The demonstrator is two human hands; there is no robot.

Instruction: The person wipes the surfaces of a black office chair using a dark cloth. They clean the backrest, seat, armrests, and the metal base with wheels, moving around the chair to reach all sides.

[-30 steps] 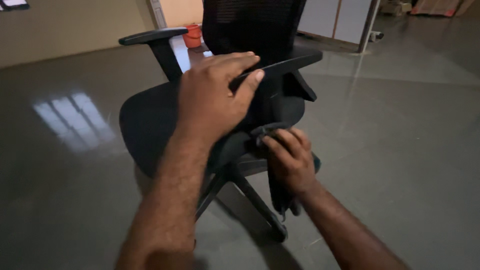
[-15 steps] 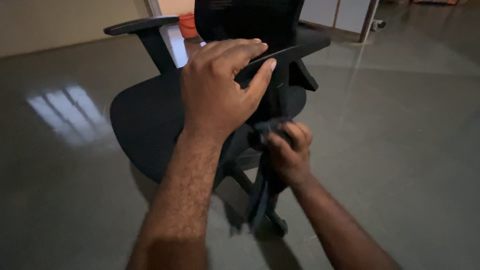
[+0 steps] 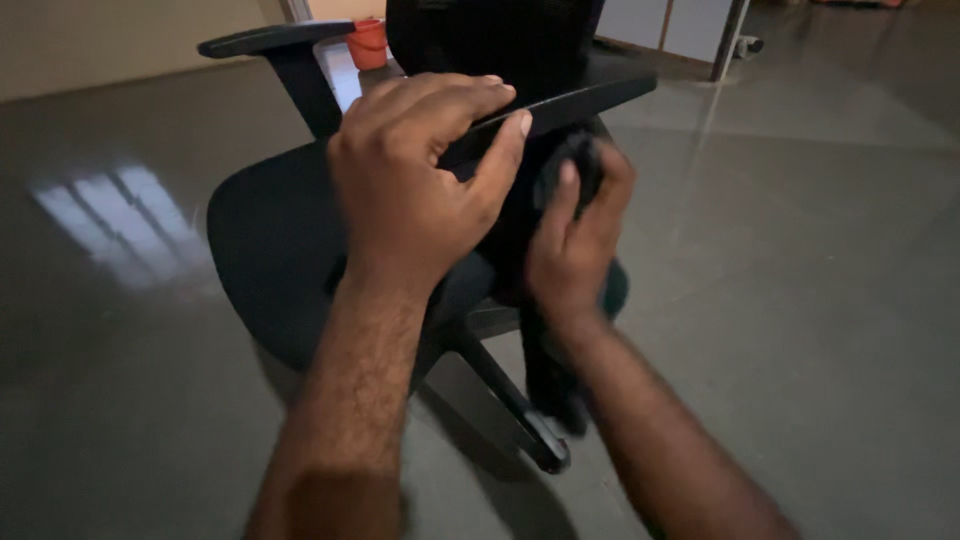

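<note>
A black office chair (image 3: 270,240) stands on a glossy grey floor, its seat facing left. My left hand (image 3: 415,185) grips the chair's near armrest (image 3: 590,100) from above, thumb under the pad. Just below that armrest, my right hand (image 3: 575,235) holds a dark cloth (image 3: 565,165) bunched against the armrest's support post. The cloth's loose end (image 3: 550,380) hangs down by the chair's base. The far armrest (image 3: 270,40) and the mesh backrest (image 3: 490,35) rise behind my hands.
A chair leg with a caster (image 3: 535,445) sticks out toward me on the floor. A small orange bucket (image 3: 368,42) sits behind the chair. A pale wall runs along the back left, and a metal post (image 3: 728,40) stands at the back right.
My right hand has lifted the cloth from beside the seat edge up to the post under the armrest. The view has moved closer. My left hand keeps its grip.
</note>
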